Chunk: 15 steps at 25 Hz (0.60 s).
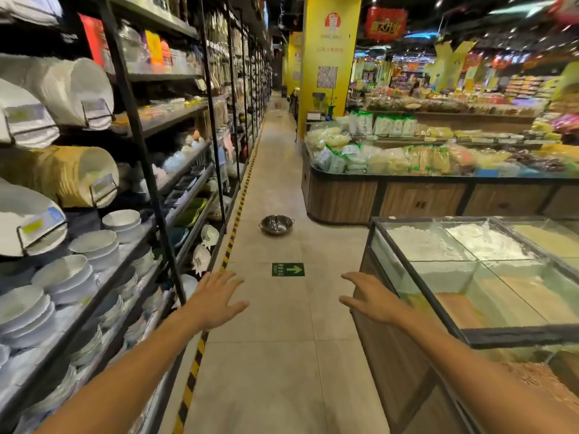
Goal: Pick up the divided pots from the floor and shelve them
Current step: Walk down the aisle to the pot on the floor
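Note:
A shiny steel divided pot point(276, 224) with two side handles sits on the tiled aisle floor, some way ahead of me. My left hand point(216, 296) and my right hand point(366, 297) are stretched out in front of me at waist height, fingers spread, holding nothing. Both hands are well short of the pot. The black metal shelving point(147, 170) runs along the left side of the aisle, stacked with white bowls and plates.
A glass-topped bin counter point(470, 267) of flour and grains stands close on my right. A wooden display island point(376, 195) of packaged noodles lies further ahead on the right. A yellow pillar point(326, 73) rises behind it. Yellow-black tape point(225, 255) edges the floor at the shelving.

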Each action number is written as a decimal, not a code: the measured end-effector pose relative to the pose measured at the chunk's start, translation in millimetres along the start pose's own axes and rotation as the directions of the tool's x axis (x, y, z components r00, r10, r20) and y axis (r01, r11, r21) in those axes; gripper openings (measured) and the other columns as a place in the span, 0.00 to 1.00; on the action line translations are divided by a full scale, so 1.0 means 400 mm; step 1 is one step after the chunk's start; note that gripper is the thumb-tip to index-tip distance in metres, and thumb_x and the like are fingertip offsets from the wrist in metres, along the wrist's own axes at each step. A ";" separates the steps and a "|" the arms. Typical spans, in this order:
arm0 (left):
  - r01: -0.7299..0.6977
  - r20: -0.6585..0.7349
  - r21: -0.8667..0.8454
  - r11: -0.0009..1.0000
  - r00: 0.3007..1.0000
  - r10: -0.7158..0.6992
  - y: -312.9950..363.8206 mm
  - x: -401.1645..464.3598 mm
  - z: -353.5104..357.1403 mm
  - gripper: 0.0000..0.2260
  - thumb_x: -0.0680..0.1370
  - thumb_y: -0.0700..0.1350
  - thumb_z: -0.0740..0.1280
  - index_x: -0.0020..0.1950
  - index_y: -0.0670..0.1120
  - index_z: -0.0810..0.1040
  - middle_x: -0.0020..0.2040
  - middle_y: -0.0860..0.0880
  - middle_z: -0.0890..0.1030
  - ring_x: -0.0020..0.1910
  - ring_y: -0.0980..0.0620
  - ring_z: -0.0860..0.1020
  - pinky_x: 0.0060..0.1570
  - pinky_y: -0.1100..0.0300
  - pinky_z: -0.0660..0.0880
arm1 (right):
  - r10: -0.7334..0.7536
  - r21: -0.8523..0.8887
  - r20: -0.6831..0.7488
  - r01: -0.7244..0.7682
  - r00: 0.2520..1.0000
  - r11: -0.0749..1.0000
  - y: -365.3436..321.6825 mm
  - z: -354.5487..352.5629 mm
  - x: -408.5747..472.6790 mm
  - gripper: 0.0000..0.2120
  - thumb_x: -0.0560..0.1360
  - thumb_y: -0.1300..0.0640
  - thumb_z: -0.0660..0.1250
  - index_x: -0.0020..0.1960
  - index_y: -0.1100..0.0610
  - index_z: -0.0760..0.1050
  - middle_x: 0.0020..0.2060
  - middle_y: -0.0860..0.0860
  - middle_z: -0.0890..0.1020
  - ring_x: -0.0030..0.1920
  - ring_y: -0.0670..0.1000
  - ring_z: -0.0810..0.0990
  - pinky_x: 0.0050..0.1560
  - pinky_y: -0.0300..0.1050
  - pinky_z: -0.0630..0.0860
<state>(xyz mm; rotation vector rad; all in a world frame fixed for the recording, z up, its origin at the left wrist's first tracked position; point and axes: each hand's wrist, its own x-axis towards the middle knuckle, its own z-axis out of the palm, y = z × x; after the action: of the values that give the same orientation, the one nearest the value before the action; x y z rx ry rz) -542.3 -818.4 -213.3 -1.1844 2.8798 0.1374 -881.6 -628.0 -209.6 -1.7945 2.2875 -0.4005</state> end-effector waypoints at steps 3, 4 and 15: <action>-0.037 0.004 0.029 0.999 0.999 0.036 -0.044 0.294 0.036 0.31 0.78 0.67 0.52 0.78 0.53 0.58 0.80 0.49 0.56 0.79 0.47 0.52 0.77 0.47 0.47 | 0.001 0.016 0.004 -0.002 1.000 1.000 0.129 0.024 0.262 0.33 0.79 0.38 0.63 0.78 0.54 0.65 0.76 0.53 0.69 0.75 0.54 0.65 0.75 0.48 0.61; -0.042 0.014 0.049 0.998 0.999 0.041 -0.063 0.403 0.042 0.31 0.78 0.66 0.53 0.78 0.53 0.58 0.80 0.49 0.56 0.79 0.47 0.52 0.76 0.47 0.48 | 0.000 0.027 0.013 -0.001 1.000 1.000 0.180 0.028 0.364 0.33 0.79 0.38 0.63 0.78 0.54 0.65 0.76 0.53 0.69 0.75 0.54 0.65 0.75 0.48 0.61; 0.062 0.020 0.029 0.998 0.998 -0.063 -0.342 1.278 0.028 0.33 0.77 0.68 0.52 0.78 0.53 0.59 0.80 0.49 0.57 0.78 0.48 0.55 0.76 0.52 0.51 | -0.030 0.083 0.124 0.020 0.992 0.996 0.430 -0.021 1.332 0.32 0.80 0.38 0.62 0.78 0.53 0.64 0.77 0.53 0.67 0.76 0.56 0.63 0.74 0.48 0.60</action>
<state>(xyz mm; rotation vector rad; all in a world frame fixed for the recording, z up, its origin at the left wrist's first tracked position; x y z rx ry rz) -809.8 -1272.5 -263.1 -1.2586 2.8138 0.1059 -1169.1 -1106.3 -256.8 -1.7584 2.1354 -0.3685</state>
